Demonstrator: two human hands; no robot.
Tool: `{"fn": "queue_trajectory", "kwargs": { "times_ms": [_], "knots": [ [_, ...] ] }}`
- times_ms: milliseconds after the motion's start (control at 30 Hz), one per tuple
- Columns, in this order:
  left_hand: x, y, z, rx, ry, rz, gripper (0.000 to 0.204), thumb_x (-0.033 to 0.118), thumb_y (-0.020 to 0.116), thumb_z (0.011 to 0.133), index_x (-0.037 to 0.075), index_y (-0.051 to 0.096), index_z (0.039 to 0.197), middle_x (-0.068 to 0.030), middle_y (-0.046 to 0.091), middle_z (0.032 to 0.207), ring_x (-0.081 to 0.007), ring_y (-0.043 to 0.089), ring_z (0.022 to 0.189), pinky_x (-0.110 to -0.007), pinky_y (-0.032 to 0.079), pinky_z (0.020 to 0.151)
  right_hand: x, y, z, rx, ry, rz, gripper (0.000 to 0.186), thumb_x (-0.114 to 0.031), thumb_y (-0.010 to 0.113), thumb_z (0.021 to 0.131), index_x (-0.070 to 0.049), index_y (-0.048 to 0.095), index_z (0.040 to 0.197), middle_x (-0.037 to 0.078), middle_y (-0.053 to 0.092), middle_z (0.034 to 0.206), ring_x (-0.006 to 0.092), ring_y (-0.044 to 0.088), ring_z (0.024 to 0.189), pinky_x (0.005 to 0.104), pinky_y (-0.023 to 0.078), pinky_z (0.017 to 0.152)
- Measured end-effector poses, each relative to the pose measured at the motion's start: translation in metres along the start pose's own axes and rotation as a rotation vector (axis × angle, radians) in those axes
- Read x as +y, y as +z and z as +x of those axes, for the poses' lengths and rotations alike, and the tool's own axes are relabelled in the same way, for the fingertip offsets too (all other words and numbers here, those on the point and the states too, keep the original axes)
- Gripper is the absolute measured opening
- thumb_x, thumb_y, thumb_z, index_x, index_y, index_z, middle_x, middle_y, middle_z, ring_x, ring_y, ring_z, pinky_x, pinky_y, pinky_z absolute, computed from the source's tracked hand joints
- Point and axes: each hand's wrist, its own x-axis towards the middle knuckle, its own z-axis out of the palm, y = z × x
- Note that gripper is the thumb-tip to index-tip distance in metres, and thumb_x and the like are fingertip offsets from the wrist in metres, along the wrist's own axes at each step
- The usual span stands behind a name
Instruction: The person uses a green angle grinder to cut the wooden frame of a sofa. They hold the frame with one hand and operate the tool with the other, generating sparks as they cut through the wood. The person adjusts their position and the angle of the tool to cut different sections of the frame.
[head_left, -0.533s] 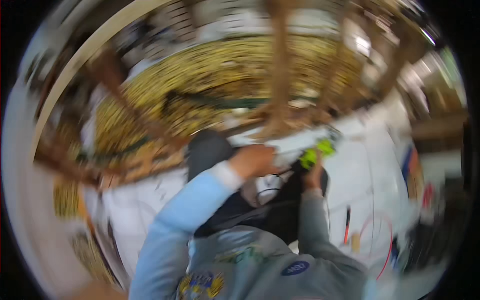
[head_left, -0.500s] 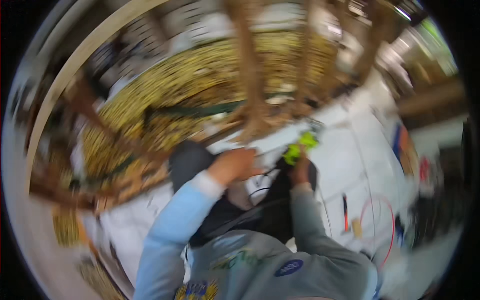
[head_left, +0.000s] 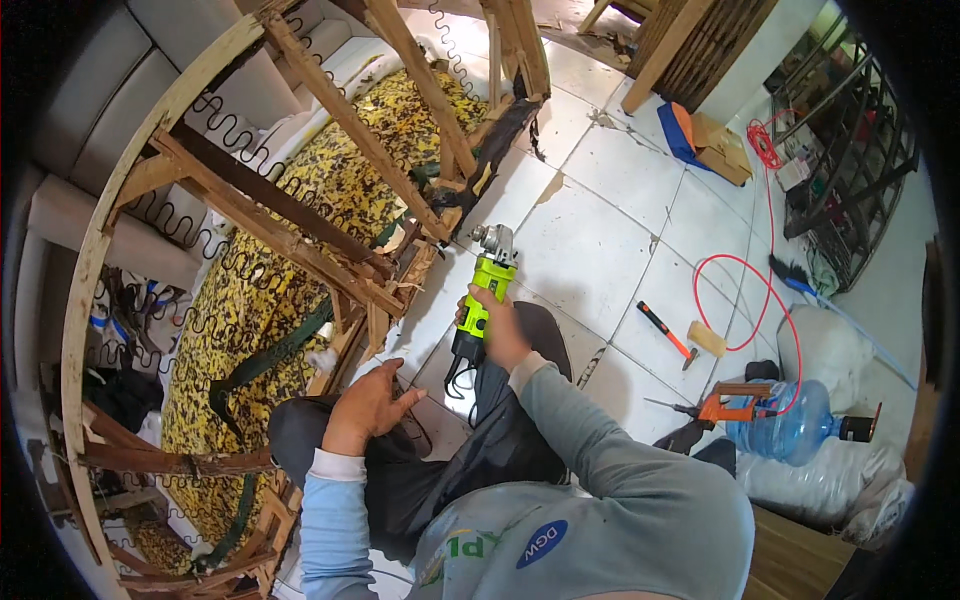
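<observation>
My right hand [head_left: 503, 333] is wrapped round the lime-green body of an angle grinder [head_left: 490, 285], above my right knee. Its grey metal head points away from me, and a black cord hangs from the near end. No disc can be made out on the head. Over my left knee, my left hand [head_left: 372, 404] is empty with its thumb apart from the fingers. Just ahead of it stands the wooden frame [head_left: 285, 240] of a sofa, stripped and tilted, with wavy springs and dark green webbing [head_left: 265, 365].
Yellow-and-black speckled foam [head_left: 330, 180] lies behind the frame. On the white tiles at right are a hammer [head_left: 665, 330], a red air hose [head_left: 735, 257] and an orange air tool [head_left: 735, 402] by a blue water bottle [head_left: 785, 425]. Dark metal racks [head_left: 850, 190] stand farther off.
My view has swung and steadied, bringing more floor in at right. The grinder now stands further left in view, still in my right hand. My left hand has come down and nearer me.
</observation>
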Motion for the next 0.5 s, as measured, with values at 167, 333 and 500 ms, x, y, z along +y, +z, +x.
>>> {"fn": "queue_trajectory", "kwargs": {
  "times_ms": [167, 333, 500],
  "knots": [
    [0.008, -0.006, -0.002, -0.024, -0.021, 0.015, 0.080, 0.056, 0.076, 0.098, -0.001, 0.057, 0.151, -0.0330, 0.070, 0.134, -0.0475, 0.068, 0.126, -0.052, 0.054, 0.106, -0.007, 0.005, -0.002, 0.002, -0.008, 0.021, 0.031, -0.025, 0.081, 0.095, -0.007, 0.062, 0.112, 0.010, 0.071, 0.087, 0.0228, 0.072, 0.072, 0.0399, 0.063, 0.067],
    [0.002, -0.002, 0.004, -0.011, 0.019, 0.010, 0.080, 0.056, 0.076, 0.098, -0.001, 0.057, 0.150, -0.0334, 0.071, 0.131, -0.0472, 0.069, 0.124, -0.051, 0.056, 0.103, -0.009, 0.004, -0.003, 0.000, -0.023, -0.006, 0.031, -0.026, 0.081, 0.096, -0.006, 0.062, 0.111, 0.011, 0.071, 0.088, 0.0229, 0.073, 0.072, 0.0393, 0.063, 0.067],
    [0.012, -0.009, 0.005, -0.069, -0.032, 0.004, 0.084, 0.055, 0.077, 0.097, -0.003, 0.054, 0.153, -0.0326, 0.069, 0.136, -0.0466, 0.067, 0.127, -0.050, 0.054, 0.107, -0.016, 0.004, -0.012, -0.050, -0.135, -0.085, 0.027, -0.022, 0.080, 0.097, -0.004, 0.065, 0.110, 0.010, 0.072, 0.089, 0.0215, 0.074, 0.074, 0.0377, 0.064, 0.069]
  ]
}}
